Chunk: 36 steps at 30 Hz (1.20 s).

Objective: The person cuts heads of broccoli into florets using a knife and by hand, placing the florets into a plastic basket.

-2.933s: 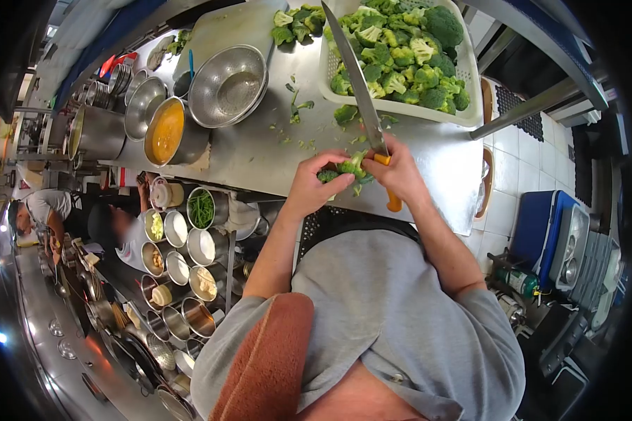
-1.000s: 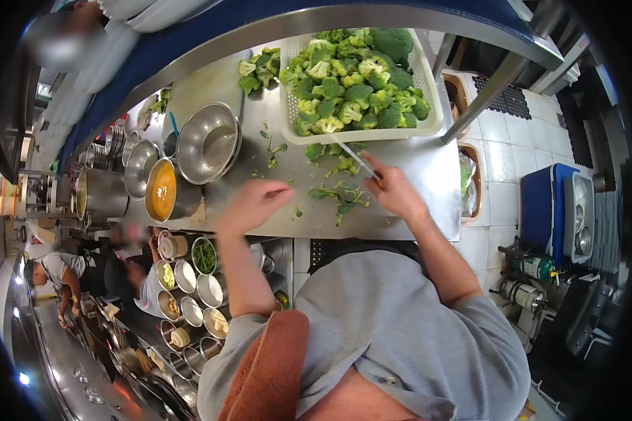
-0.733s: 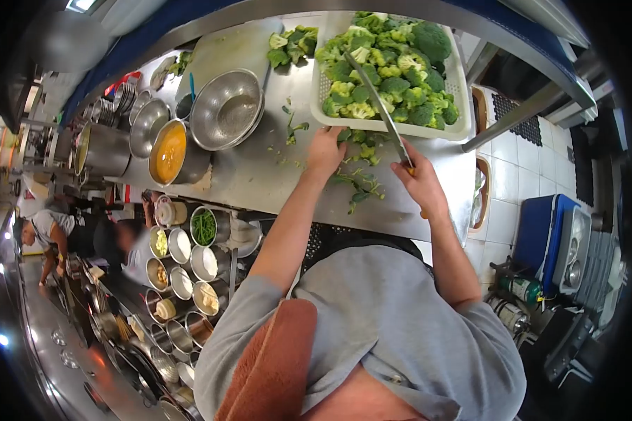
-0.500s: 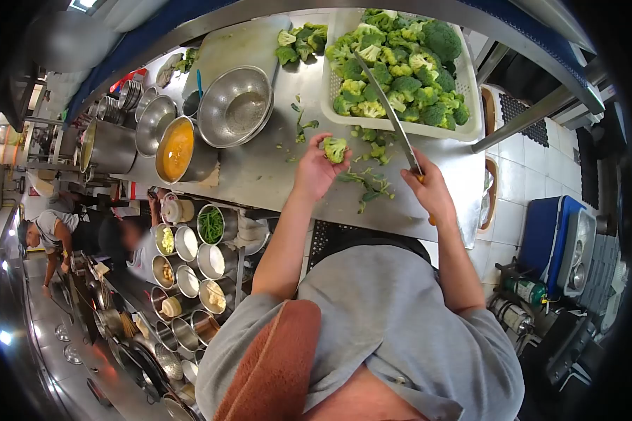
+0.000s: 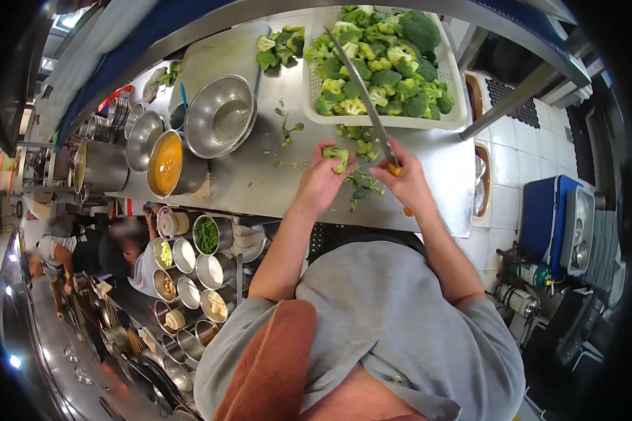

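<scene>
Between the fingers of my left hand (image 5: pixel 319 181) is a broccoli floret (image 5: pixel 338 158), held above the steel table (image 5: pixel 260 184). My right hand (image 5: pixel 406 181) grips a long knife (image 5: pixel 361 88) by its orange-yellow handle, the blade slanting up and left. Seen from here, the blade crosses in front of a white perforated crate (image 5: pixel 458 84) piled with broccoli pieces (image 5: pixel 383 64). Below the crate, leafy broccoli trimmings (image 5: pixel 361 188) and small green pieces lie on the table, partly hidden by my hands.
Left of the crate are more broccoli pieces (image 5: pixel 279 48), a cutting board (image 5: pixel 221 52), a perforated steel bowl (image 5: pixel 221 116) and a pot of orange liquid (image 5: pixel 167 165). Lower left, several containers hold ingredients, including green beans (image 5: pixel 206 235). Other people stand farther left. A blue cooler (image 5: pixel 539 217) is at right.
My two hands have come closer together, the right one moving left with the knife. The floret has turned in my left hand. The whole view has shifted slightly.
</scene>
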Motion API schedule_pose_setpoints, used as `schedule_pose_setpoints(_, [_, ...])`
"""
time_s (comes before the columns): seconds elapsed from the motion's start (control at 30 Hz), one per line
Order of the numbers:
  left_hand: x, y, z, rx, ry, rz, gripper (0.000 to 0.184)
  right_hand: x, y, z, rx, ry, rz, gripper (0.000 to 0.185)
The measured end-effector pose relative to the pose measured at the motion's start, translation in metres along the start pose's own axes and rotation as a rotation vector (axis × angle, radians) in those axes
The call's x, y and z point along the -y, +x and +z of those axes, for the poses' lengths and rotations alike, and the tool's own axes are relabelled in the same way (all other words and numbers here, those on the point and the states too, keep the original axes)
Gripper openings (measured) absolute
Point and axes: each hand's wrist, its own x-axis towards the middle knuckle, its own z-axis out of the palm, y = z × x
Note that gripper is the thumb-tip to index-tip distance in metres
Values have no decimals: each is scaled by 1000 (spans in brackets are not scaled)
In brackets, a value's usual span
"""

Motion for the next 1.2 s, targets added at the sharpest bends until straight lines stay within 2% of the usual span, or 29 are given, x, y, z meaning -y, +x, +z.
schedule_pose_setpoints(0.1, [16, -3, 15, 13, 96, -26, 38, -7, 9, 17, -51, 151, -172, 67])
schedule_pose_setpoints(0.33, [34, -13, 29, -9, 289, 0, 32, -9, 13, 10, 16, -51, -112, 69])
schedule_pose_setpoints(0.4, [25, -14, 28, -2, 519, -65, 31, -10, 11, 10, 51, -193, -187, 65])
schedule_pose_setpoints(0.43, [19, -14, 26, -8, 516, -62, 31, -8, 10, 12, 58, -194, -188, 65])
schedule_pose_setpoints(0.5, [7, -13, 21, 1, 714, -252, 30, -3, 8, 15, 42, -344, -327, 65])
schedule_pose_setpoints(0.63, [-3, -15, 19, 97, 801, -318, 31, -22, 29, 1, -90, -384, -491, 61])
schedule_pose_setpoints(0.7, [7, -16, 15, 55, 1043, -146, 32, -18, 27, -5, 57, -227, -101, 63])
schedule_pose_setpoints(0.73, [11, -14, 13, 58, 1041, -144, 32, -15, 26, -4, 55, -230, -102, 63])
schedule_pose_setpoints(0.8, [17, -13, 13, 90, 1558, 416, 37, -9, 23, 5, 41, -216, -147, 63])
schedule_pose_setpoints(1.0, [21, -17, 19, 130, 1608, 467, 39, -3, 16, 11, 9, -271, -262, 68])
schedule_pose_setpoints(1.13, [28, -14, 14, 135, 1573, 551, 37, -13, 18, 9, -52, -300, -228, 71])
schedule_pose_setpoints(1.2, [26, -15, 14, -2, 1242, 428, 30, -16, 21, -2, -140, -267, -241, 69])
